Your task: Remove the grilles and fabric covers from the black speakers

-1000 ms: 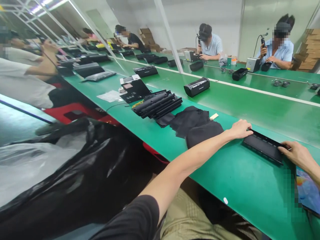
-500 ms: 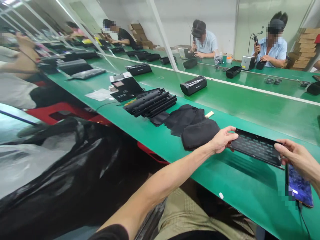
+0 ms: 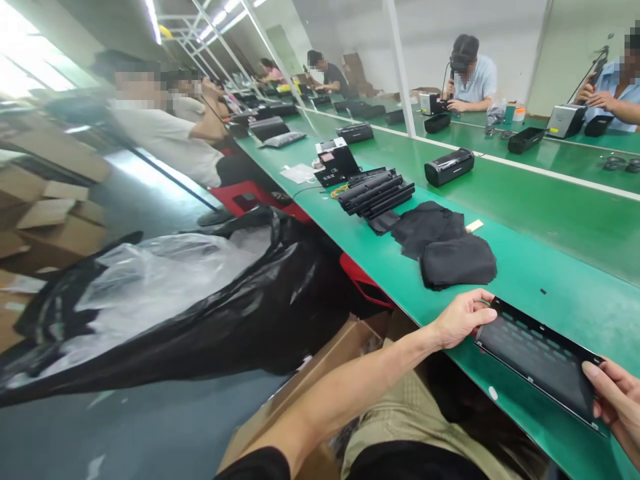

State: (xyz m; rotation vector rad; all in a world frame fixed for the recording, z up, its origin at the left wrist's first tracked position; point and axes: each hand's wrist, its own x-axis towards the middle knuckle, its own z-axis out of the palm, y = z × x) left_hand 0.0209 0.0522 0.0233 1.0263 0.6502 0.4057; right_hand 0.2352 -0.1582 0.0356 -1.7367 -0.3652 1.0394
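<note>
Pinching opposite ends of the slotted black panel, the left hand and right hand have their fingers closed on its rims. It hovers tilted, nearer the table's near edge than before; a small dark piece now shows beyond, while the phone has left view.

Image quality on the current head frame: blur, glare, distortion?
Head view: left edge smeared, seated person in white blurred; window blown out; glossy highlights on the black bag; wide-angle stretch toward the edges; faces pixelated; hands and perforated black panel fairly sharp.
</note>
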